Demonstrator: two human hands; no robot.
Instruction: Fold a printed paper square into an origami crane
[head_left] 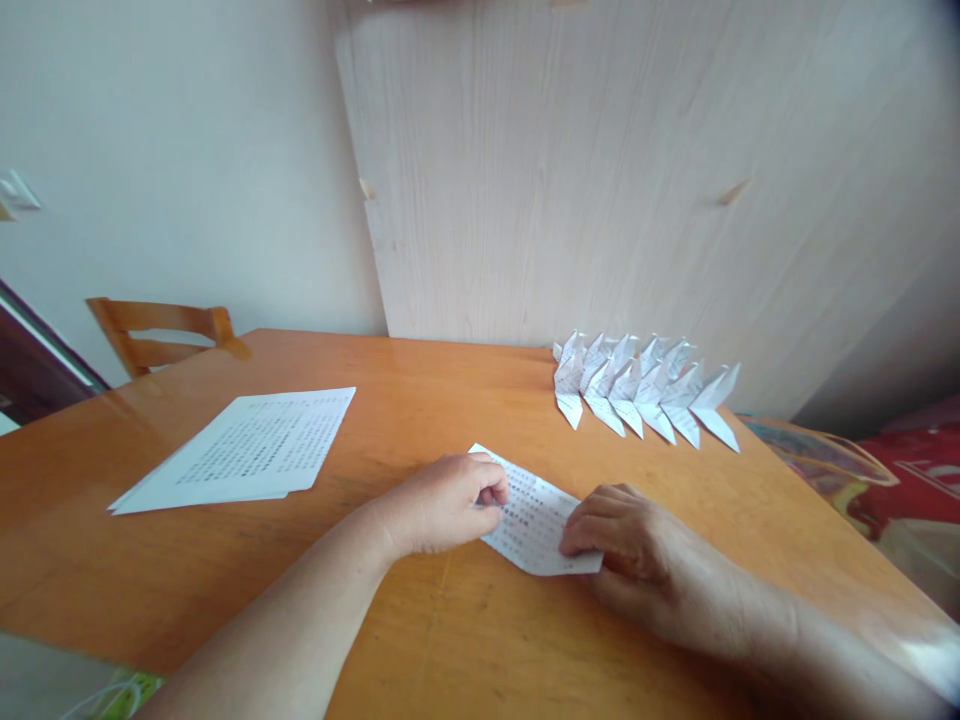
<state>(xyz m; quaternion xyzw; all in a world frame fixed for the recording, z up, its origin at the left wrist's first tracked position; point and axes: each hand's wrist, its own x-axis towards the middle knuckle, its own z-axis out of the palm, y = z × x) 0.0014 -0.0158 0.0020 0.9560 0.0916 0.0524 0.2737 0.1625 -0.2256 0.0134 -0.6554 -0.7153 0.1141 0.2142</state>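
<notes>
A small piece of printed paper (534, 520) lies slantwise between my hands over the wooden table, its lower right edge lifted a little. My left hand (457, 500) is closed on the paper's left end, fingers curled and thumb pressed to it. At the right end my right hand (637, 550) grips the sheet, fingers on top and thumb below. Rows of dark print show on the upper face. Whether the piece has more than one layer, I cannot tell.
Several folded paper shapes (649, 390) stand in two rows at the back right of the table (420, 400). On the left lies a stack of printed sheets (262, 450). A wooden chair (161, 322) stands behind the far left edge, and bags (907, 470) sit beyond the right edge.
</notes>
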